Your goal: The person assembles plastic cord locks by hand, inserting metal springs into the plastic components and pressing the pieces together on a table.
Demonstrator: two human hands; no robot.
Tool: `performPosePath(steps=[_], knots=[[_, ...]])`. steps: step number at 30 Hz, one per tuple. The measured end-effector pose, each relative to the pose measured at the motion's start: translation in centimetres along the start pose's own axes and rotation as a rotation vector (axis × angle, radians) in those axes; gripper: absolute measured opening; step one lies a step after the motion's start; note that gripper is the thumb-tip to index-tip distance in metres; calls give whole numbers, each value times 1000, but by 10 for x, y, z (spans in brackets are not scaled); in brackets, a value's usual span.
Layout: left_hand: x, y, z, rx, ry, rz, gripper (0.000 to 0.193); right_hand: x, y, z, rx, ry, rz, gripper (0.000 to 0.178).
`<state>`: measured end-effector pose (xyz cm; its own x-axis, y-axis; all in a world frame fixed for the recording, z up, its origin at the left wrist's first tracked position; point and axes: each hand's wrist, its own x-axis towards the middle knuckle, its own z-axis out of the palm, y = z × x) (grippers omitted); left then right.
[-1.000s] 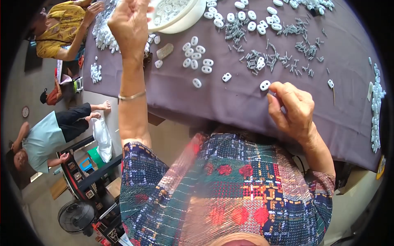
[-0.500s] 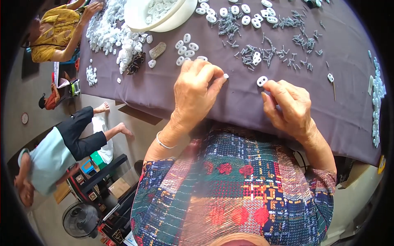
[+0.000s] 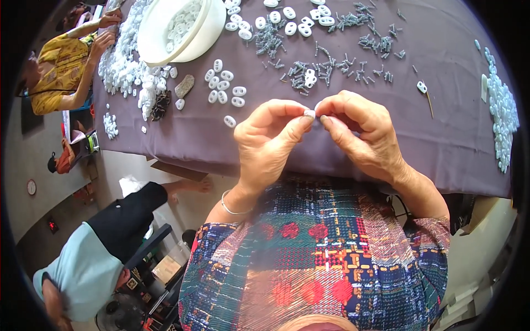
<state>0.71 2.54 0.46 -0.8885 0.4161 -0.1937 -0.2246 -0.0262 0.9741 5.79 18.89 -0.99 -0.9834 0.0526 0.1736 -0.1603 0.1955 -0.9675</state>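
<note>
My left hand (image 3: 270,135) is closed in a pinch, thumb and forefinger on a small white plastic piece (image 3: 310,114). My right hand (image 3: 361,129) is also closed, its fingertips meeting the left ones at that piece. Fingers cover most of what lies between them, so its holes and exact fit are hidden. Left of my hands, several white oval two-hole pieces (image 3: 223,85) lie in a small group, with a single one (image 3: 229,121) nearer me. Beyond my fingers are piles of small grey metal springs (image 3: 298,75), with a white two-hole piece (image 3: 310,78) among them.
A cream basin (image 3: 212,33) with white pieces stands far left, beside a large heap of pale pieces (image 3: 118,66). A thin stick (image 3: 429,105) with a white piece lies right. Light blue pieces (image 3: 501,121) line the right edge. People (image 3: 63,83) are at the left.
My right hand has moved left with the white two-hole piece, and its fingertips now meet my left hand's. The view has shifted, and the person at lower left has moved.
</note>
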Motion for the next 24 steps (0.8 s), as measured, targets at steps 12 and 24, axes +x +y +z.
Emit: performPosePath(steps=[12,24], knots=[[11,-10,-10,685,-123,914,28,3,-9,-12,596,-157,652,18],[17,-9,-16,889,71,671,22,3,-11,-14,144,74,354,9]])
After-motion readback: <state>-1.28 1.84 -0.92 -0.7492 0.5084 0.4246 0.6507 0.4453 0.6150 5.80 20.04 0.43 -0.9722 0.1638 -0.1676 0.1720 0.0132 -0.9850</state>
